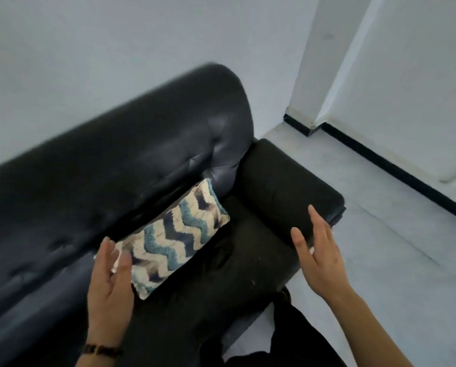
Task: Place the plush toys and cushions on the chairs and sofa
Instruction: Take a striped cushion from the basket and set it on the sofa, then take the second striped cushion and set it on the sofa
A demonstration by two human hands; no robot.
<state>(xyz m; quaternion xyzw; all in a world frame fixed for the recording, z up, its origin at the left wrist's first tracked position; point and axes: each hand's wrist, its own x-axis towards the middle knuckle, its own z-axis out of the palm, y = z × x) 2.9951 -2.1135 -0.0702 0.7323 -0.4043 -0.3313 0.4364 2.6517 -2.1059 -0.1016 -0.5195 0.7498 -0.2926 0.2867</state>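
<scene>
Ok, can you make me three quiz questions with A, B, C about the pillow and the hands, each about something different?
1. Where does the zigzag-patterned rectangular cushion lie?
A. on the floor
B. on the seat of the black leather sofa, against its backrest
C. on top of the armrest

2. Which colours are in its zigzags?
A. red and yellow
B. cream, teal and dark navy
C. pink and green

3. What is the right hand doing?
A. squeezing the cushion
B. open and holding nothing
C. making a fist

Answers: 1 B, the cushion leans at the backrest on the seat. 2 B, those stripes show. 3 B, its fingers are spread, apart from the cushion; the left hand is at the cushion's end.
</scene>
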